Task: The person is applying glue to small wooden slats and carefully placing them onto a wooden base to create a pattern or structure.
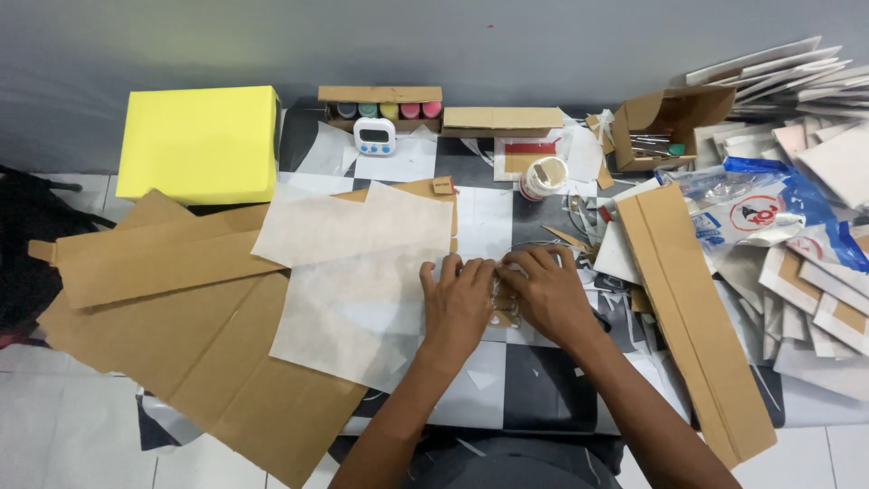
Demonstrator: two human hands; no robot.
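Carefully now: keep both the left hand (457,303) and right hand (546,292) pressed flat, fingers closed on the small clear-wrapped piece (503,299) at worktop (534,389) centre, with the white paper sheet (353,272) at nine o'clock, steadying edges before shifting grip.

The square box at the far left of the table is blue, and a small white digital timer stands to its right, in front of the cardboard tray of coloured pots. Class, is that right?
Not quite. The head view shows the square box is bright yellow, not blue. The rest holds: the small white digital timer stands to its right, in front of the cardboard tray of coloured pots.
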